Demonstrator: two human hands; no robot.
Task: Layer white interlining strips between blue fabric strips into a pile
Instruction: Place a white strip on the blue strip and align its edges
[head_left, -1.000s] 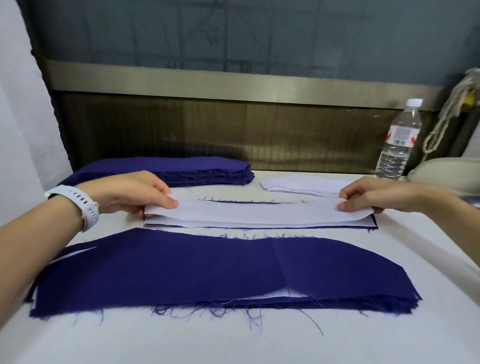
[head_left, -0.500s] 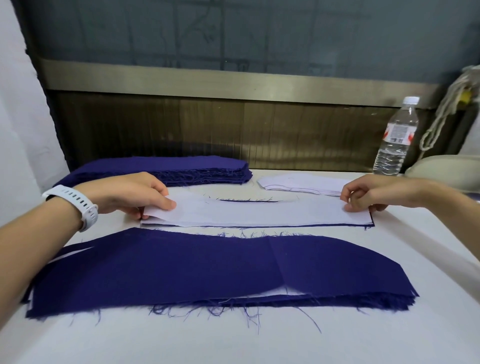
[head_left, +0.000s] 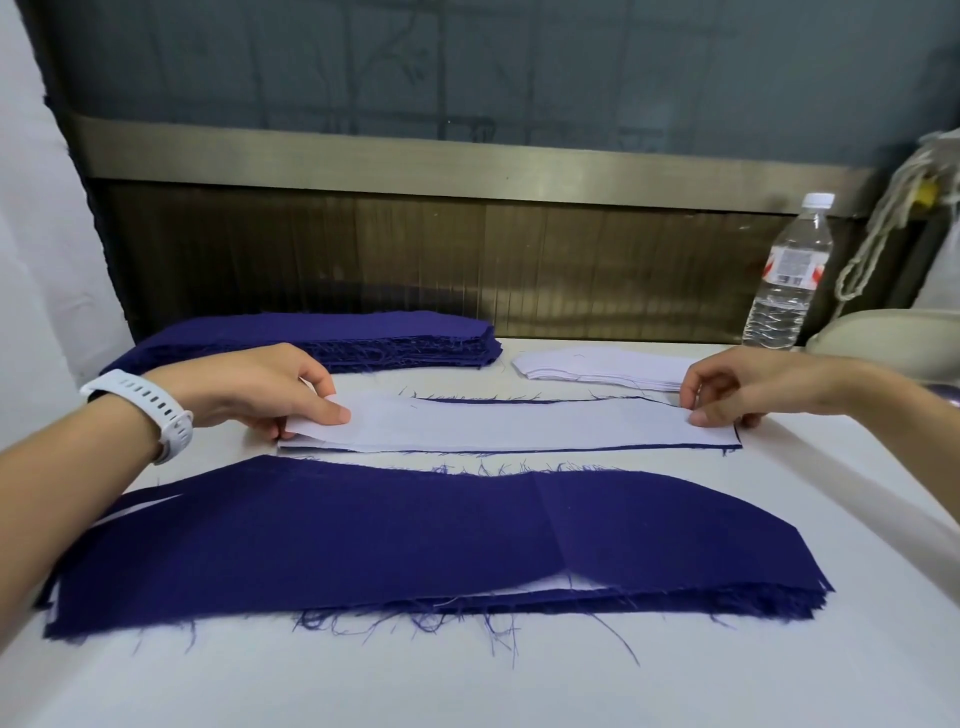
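From the head camera, the left hand pinches the left end of a white interlining strip, holding that end slightly raised, while the right hand grips its right end with fingertips pressed down. The strip lies over a blue fabric strip whose edges show around it on the white table. A layered blue pile sits just nearer, a stack of blue strips and white interlining pieces behind, beside a water bottle.

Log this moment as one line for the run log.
left hand: pinching white interlining strip | right hand: pressing other end | strip: on blue strip | layered pile: nearer
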